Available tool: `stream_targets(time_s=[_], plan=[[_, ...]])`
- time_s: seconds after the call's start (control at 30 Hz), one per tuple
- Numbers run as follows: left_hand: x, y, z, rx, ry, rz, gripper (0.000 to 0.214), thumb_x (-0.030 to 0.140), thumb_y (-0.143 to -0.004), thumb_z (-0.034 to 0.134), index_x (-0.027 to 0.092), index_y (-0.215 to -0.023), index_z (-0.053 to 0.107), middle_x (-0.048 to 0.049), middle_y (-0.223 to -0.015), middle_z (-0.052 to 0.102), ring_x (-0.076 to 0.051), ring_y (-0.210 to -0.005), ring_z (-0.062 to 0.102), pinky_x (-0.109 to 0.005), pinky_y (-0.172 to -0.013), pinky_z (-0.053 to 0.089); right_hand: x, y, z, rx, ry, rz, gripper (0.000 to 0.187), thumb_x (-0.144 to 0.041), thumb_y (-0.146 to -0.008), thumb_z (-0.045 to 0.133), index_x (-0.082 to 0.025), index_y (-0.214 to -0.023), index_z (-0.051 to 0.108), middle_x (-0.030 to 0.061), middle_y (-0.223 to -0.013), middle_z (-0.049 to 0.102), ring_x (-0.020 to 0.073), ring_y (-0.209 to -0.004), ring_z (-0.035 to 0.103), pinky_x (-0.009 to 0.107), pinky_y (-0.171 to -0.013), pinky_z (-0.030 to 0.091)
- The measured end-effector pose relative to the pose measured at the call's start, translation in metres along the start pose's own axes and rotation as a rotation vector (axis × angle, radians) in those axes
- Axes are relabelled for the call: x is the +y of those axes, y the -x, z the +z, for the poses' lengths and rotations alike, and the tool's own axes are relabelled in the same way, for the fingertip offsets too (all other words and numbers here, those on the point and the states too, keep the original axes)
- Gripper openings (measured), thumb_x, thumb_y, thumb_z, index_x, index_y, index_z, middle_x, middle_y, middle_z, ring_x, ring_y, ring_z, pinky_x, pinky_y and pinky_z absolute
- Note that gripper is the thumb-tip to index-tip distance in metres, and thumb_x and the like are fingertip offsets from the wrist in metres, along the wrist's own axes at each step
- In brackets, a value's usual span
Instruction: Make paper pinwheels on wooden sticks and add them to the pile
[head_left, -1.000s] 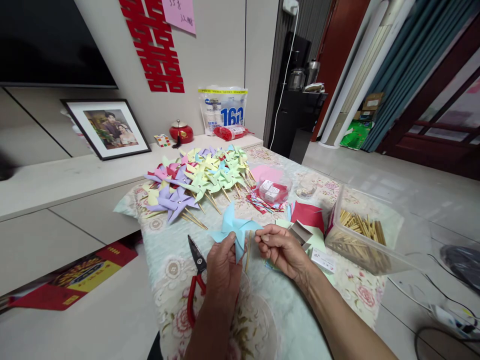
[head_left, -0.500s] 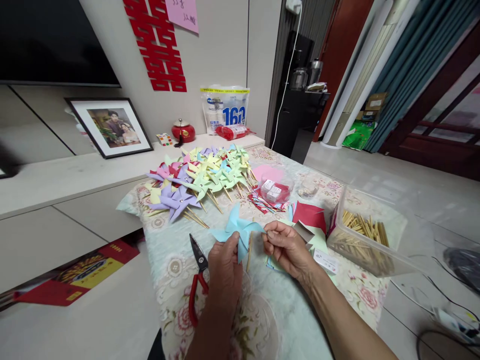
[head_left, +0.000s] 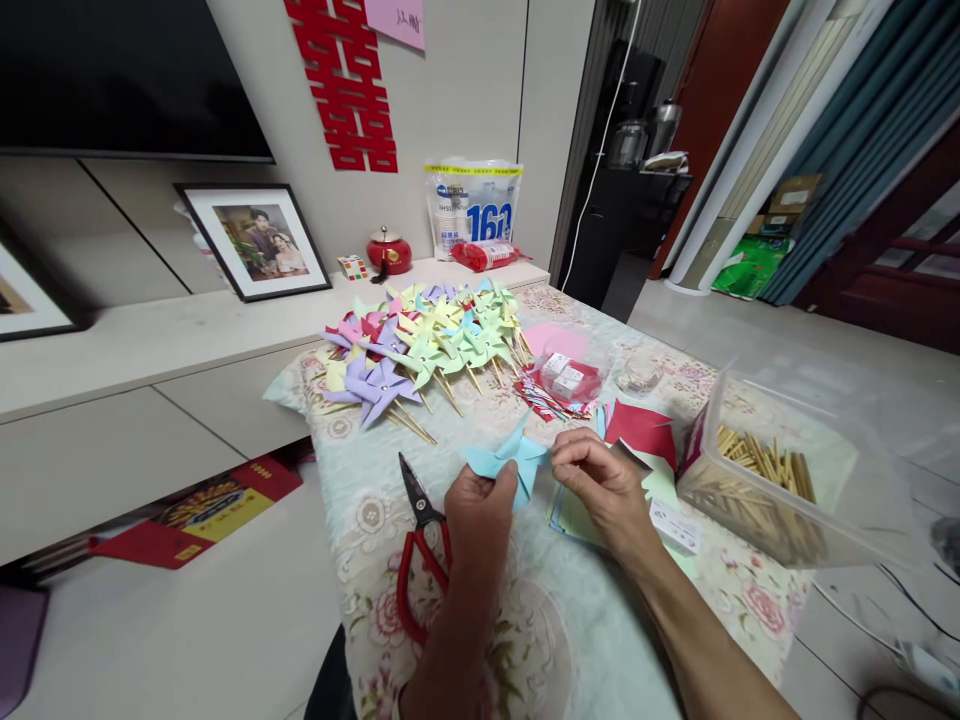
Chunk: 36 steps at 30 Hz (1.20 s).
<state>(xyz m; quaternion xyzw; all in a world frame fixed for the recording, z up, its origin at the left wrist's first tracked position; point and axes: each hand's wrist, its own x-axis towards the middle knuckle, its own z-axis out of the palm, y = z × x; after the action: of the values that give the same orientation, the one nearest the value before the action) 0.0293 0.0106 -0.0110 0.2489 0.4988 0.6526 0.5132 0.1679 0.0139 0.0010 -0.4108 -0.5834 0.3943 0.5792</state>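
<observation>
The left hand holds a blue pinwheel, its thumb on the paper. The right hand is just beside a blade's tip, fingertips pinched together; anything between them is too small to tell. Left of the hands, pliers lie on the flowered cloth. Beyond, many pinwheels lie heaped. To the right, a white box rests on paper sheets, near a clear tub of sticks. On the shelf behind stand 2 frames, a cube, a red jar and a bag marked 160.
</observation>
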Motion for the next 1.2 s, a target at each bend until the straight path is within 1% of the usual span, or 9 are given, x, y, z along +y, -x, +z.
stream_targets(time_s=[0.07, 0.13, 0.2, 0.27, 0.53, 0.63, 0.8, 1.0, 1.2], plan=[[0.001, 0.002, 0.001, -0.022, -0.001, -0.003, 0.024, 0.027, -0.059, 0.079, 0.015, -0.08, 0.075, -0.0036, -0.076, 0.078, -0.019, -0.067, 0.069, -0.028, -0.066, 0.053, -0.002, 0.0, 0.0, -0.035, 0.106, -0.058, 0.009, -0.034, -0.083, 0.075, -0.027, -0.077, 0.076, 0.007, -0.113, 0.066, 0.0273, -0.112, 0.056, 0.042, -0.1, 0.038], [0.001, 0.003, 0.002, -0.054, 0.001, -0.002, 0.023, 0.026, -0.06, 0.078, 0.015, -0.08, 0.076, -0.0031, -0.075, 0.078, -0.018, -0.066, 0.069, -0.028, -0.066, 0.053, -0.004, 0.001, 0.002, -0.066, 0.166, -0.076, 0.01, -0.033, -0.085, 0.073, -0.027, -0.078, 0.076, 0.0065, -0.132, 0.061, 0.0297, -0.127, 0.049, 0.046, -0.109, 0.03], [0.001, 0.005, 0.003, -0.088, -0.005, -0.002, 0.021, 0.026, -0.062, 0.077, 0.016, -0.08, 0.076, -0.0026, -0.074, 0.077, -0.017, -0.065, 0.068, -0.027, -0.066, 0.052, -0.005, 0.001, 0.004, -0.089, 0.194, -0.074, 0.011, -0.034, -0.086, 0.073, -0.027, -0.077, 0.076, 0.0054, -0.141, 0.056, 0.0308, -0.135, 0.043, 0.047, -0.113, 0.024], [0.001, 0.006, 0.003, -0.123, -0.02, -0.004, 0.019, 0.026, -0.064, 0.077, 0.016, -0.08, 0.076, -0.0028, -0.075, 0.078, -0.017, -0.066, 0.068, -0.026, -0.065, 0.052, -0.005, 0.001, 0.006, -0.096, 0.209, -0.055, 0.013, -0.036, -0.085, 0.073, -0.027, -0.076, 0.076, 0.0047, -0.145, 0.054, 0.0313, -0.139, 0.039, 0.049, -0.114, 0.021], [-0.007, 0.007, 0.001, -0.17, -0.034, 0.022, 0.017, 0.025, -0.066, 0.076, 0.016, -0.08, 0.076, -0.0003, -0.071, 0.075, -0.014, -0.06, 0.062, -0.023, -0.059, 0.048, 0.004, 0.0, 0.007, -0.084, 0.109, 0.112, 0.019, -0.043, -0.081, 0.076, -0.024, -0.076, 0.076, 0.0092, -0.14, 0.055, 0.0316, -0.136, 0.042, 0.048, -0.114, 0.022], [-0.006, 0.007, 0.001, -0.165, -0.043, 0.018, 0.016, 0.026, -0.065, 0.076, 0.016, -0.077, 0.076, 0.0009, -0.066, 0.072, -0.012, -0.057, 0.059, -0.022, -0.057, 0.047, 0.008, 0.0, 0.007, -0.087, 0.089, 0.109, 0.017, -0.04, -0.081, 0.076, -0.024, -0.077, 0.075, 0.0095, -0.135, 0.058, 0.0303, -0.133, 0.047, 0.046, -0.113, 0.026], [-0.004, 0.007, 0.003, -0.149, -0.02, 0.003, 0.019, 0.027, -0.063, 0.077, 0.015, -0.077, 0.076, -0.0003, -0.068, 0.072, -0.013, -0.058, 0.058, -0.023, -0.057, 0.048, 0.01, 0.0, 0.007, -0.075, 0.099, 0.089, 0.01, -0.032, -0.082, 0.075, -0.023, -0.077, 0.074, 0.009, -0.126, 0.062, 0.0286, -0.126, 0.052, 0.043, -0.108, 0.032], [-0.008, 0.006, 0.0, -0.149, -0.058, 0.015, 0.017, 0.029, -0.065, 0.076, 0.015, -0.076, 0.074, 0.001, -0.064, 0.069, -0.012, -0.055, 0.055, -0.023, -0.055, 0.045, 0.009, 0.001, 0.006, -0.075, 0.152, 0.065, 0.01, -0.029, -0.085, 0.071, -0.023, -0.076, 0.073, 0.0085, -0.124, 0.063, 0.0275, -0.126, 0.052, 0.042, -0.107, 0.031], [-0.008, 0.007, -0.002, -0.159, -0.17, 0.075, 0.014, 0.029, -0.07, 0.073, 0.015, -0.073, 0.07, 0.0035, -0.058, 0.062, -0.011, -0.053, 0.049, -0.022, -0.053, 0.04, 0.007, 0.002, 0.007, -0.061, 0.174, 0.077, 0.012, -0.029, -0.084, 0.071, -0.023, -0.074, 0.072, 0.008, -0.121, 0.063, 0.0278, -0.123, 0.053, 0.042, -0.106, 0.031]])
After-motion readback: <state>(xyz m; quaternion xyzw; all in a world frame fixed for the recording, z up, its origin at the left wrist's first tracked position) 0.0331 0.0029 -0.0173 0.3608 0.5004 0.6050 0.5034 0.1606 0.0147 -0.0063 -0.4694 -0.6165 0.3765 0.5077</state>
